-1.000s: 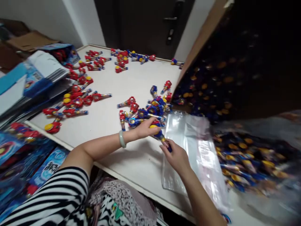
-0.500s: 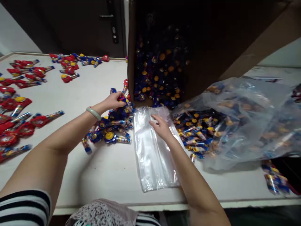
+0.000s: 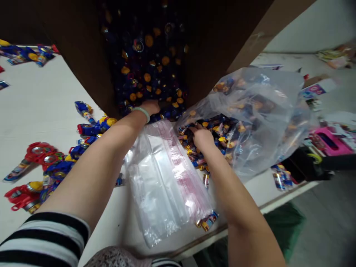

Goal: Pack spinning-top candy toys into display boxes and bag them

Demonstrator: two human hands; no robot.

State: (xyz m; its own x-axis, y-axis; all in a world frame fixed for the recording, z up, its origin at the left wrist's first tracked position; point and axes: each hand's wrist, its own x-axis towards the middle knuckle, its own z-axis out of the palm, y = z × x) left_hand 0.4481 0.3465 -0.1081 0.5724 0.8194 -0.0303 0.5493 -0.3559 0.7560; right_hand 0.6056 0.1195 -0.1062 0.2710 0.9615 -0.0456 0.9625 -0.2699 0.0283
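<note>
My left hand (image 3: pixel 151 106), with a pale green bangle (image 3: pixel 144 113) on its wrist, reaches into the front of a large cardboard box (image 3: pixel 91 70). It is among dark blue toys with yellow caps (image 3: pixel 147 77); shadow hides its fingertips. My right hand (image 3: pixel 204 138) dips into a heap of small colourful tubes (image 3: pixel 222 129) at the mouth of a clear plastic bag (image 3: pixel 267 111). Its fingers look bent and slightly apart, and I see nothing held between them. Between my forearms lies a stack of flat clear plastic bags (image 3: pixel 161 178).
To the left lie blue toys (image 3: pixel 59 168) and red toys (image 3: pixel 39 152) on the white table (image 3: pixel 36 111). A few tubes (image 3: pixel 207 220) poke out by the table's front edge. A pink item (image 3: pixel 330 141) and a black container (image 3: pixel 303 163) stand at the right.
My left hand has gone from the blue toys beside the box into the box. My right hand has moved from the flat bags into the tubes. The view has turned right.
</note>
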